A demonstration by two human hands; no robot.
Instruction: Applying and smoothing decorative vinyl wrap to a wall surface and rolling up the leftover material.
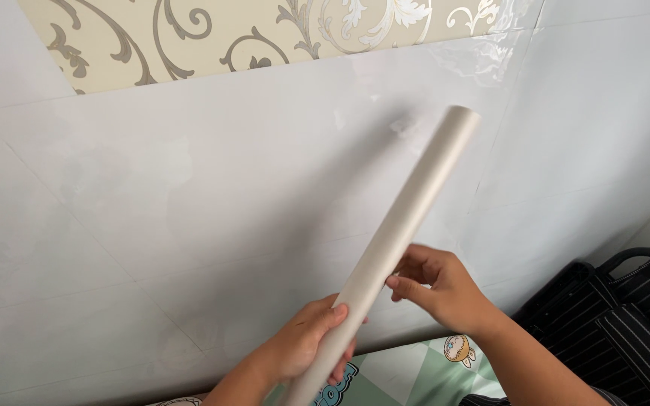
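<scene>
Pale beige and tightly wound, the paper roll (400,233) slants up across the white tiled wall (189,218), its open top end well above both hands. The left hand (306,342) grips it low down, fingers (332,316) curled right round the tube. Just beside it, a little higher, the right hand (438,289) sits against the roll's flank, fingers (404,286) pinched together at the paper, seemingly feeling for the loose edge. So this looks like the opening step: roll held steady, edge being found. The next move, as I judge it, needs a firm left grip while the right peels the edge free without creasing. Above the fingers, a strip of scroll-patterned wallpaper (212,37); off to the right, a black striped bag (626,316); below, a cartoon-printed mat (408,376).
</scene>
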